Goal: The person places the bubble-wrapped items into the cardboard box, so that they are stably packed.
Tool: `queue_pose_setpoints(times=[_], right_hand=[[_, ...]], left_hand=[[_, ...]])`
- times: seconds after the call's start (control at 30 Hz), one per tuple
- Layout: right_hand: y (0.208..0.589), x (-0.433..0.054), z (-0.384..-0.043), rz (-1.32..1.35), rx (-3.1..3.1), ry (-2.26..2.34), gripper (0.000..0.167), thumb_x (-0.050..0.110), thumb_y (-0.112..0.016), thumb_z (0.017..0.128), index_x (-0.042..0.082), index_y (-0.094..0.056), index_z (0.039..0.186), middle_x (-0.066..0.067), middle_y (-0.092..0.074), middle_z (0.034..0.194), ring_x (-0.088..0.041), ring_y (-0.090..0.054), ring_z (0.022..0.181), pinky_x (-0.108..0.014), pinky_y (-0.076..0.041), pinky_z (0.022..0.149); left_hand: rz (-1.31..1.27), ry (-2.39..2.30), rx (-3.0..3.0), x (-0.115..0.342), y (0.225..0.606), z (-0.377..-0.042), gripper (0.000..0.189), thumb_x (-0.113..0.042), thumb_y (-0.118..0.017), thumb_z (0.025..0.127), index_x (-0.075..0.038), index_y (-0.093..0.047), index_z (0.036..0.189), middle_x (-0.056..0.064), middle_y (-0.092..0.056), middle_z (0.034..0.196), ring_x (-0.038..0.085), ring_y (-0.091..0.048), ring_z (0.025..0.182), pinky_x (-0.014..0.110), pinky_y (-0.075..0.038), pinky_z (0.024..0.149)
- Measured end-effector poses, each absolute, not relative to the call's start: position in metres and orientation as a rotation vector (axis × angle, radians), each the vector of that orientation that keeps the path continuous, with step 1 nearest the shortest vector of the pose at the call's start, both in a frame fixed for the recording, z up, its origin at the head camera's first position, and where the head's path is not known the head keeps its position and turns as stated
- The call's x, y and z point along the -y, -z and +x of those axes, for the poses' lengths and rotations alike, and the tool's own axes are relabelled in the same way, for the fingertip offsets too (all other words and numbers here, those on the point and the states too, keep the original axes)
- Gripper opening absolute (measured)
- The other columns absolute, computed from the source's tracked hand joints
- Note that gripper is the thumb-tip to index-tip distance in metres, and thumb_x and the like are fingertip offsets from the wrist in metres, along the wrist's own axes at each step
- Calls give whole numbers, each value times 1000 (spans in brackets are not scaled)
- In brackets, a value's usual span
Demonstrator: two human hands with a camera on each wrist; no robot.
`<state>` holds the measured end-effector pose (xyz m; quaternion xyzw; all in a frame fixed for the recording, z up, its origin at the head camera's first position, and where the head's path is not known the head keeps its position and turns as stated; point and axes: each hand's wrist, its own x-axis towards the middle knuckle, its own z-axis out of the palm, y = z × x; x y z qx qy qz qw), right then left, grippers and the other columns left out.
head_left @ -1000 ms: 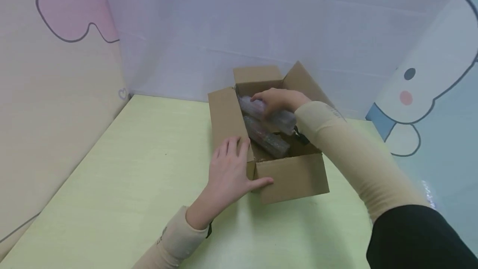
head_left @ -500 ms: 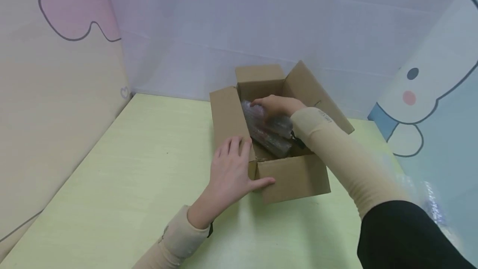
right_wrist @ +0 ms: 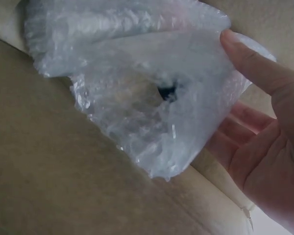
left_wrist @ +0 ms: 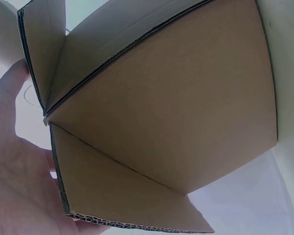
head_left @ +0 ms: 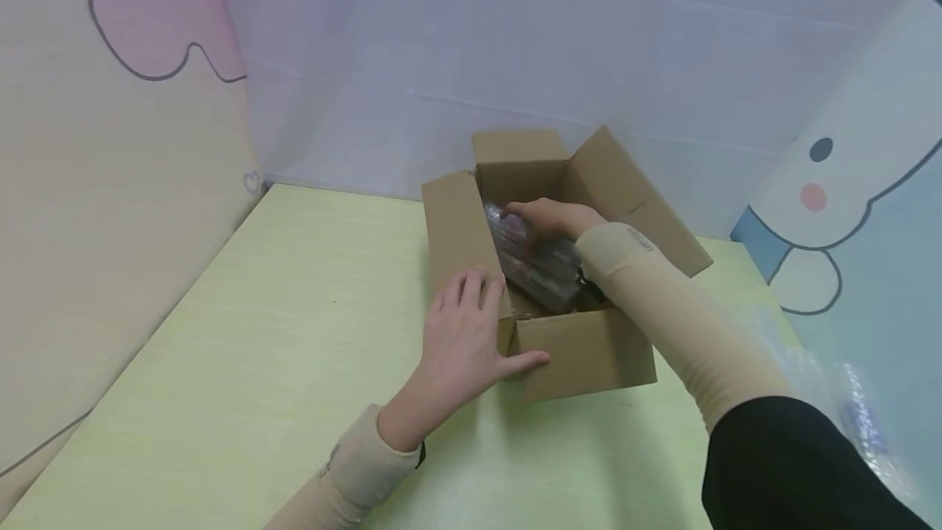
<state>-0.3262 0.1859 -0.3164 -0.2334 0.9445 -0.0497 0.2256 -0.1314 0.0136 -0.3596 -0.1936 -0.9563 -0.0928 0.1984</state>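
An uncovered cardboard box (head_left: pixel 589 354) stands with its flaps folded out. My left hand (head_left: pixel 462 342) rests at its near left corner, fingers laid over the left flap (head_left: pixel 459 223) and thumb spread onto the front flap. Reaching inside, my right hand (head_left: pixel 552 221) holds a bubble-wrapped bundle (right_wrist: pixel 137 98) between thumb and fingers. Something dark shows through the wrap, its kind hidden. A second bubble-wrapped roll (right_wrist: pixel 103 19) lies right alongside it in the right wrist view. In the left wrist view, the outer box wall (left_wrist: pixel 176 98) fills the middle, with the left hand (left_wrist: pixel 19 181) at the edge.
The box sits on a pale green table (head_left: pixel 257 366), close to the white back sheet (head_left: pixel 441 47). More clear bubble wrap (head_left: pixel 864 415) lies at the right side beyond the right sleeve. Printed walls flank the table left and right.
My right hand has lowered the bubble-wrapped bundle deeper into the box, onto or against the other roll. The left hand stays on the flaps.
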Motion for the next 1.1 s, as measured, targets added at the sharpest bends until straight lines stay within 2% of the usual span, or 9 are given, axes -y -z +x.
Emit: queue_pose_setpoints(times=[0.27, 0.73, 0.93, 1.1], right_hand=[[323, -197, -326, -624, -2580, 264, 75, 7, -75, 81, 15, -37, 145, -20, -43, 147, -39, -41, 136, -55, -38, 109], [325, -199, -320, -600, -2575, 320, 77, 4, -73, 82, 12, -32, 148, -24, -38, 150, -42, -38, 138, -56, -34, 112], [328, -197, -321, -658, -2599, 303, 76, 3, -73, 81, 9, -34, 145, -26, -43, 145, -43, -42, 134, -54, -37, 110], [329, -196, -322, -663, -2599, 286, 75, 4, -73, 82, 10, -34, 146, -25, -43, 145, -42, -43, 134, -54, -38, 109]], left_hand=[[-548, 229, 2637, -19, 364, -130, 105, -87, -57, 64, -13, -49, 137, 10, -51, 134, 28, -50, 123, 39, -48, 100], [-552, 245, 2559, -23, 366, -131, 103, -86, -60, 62, -13, -51, 134, 9, -54, 131, 28, -52, 121, 39, -48, 100], [-585, 265, 2542, -20, 362, -133, 107, -85, -63, 60, -10, -49, 134, 7, -56, 123, 26, -55, 108, 33, -50, 91], [-609, 287, 2602, -19, 356, -134, 107, -84, -64, 60, -14, -47, 140, 7, -55, 118, 26, -52, 101, 30, -50, 79]])
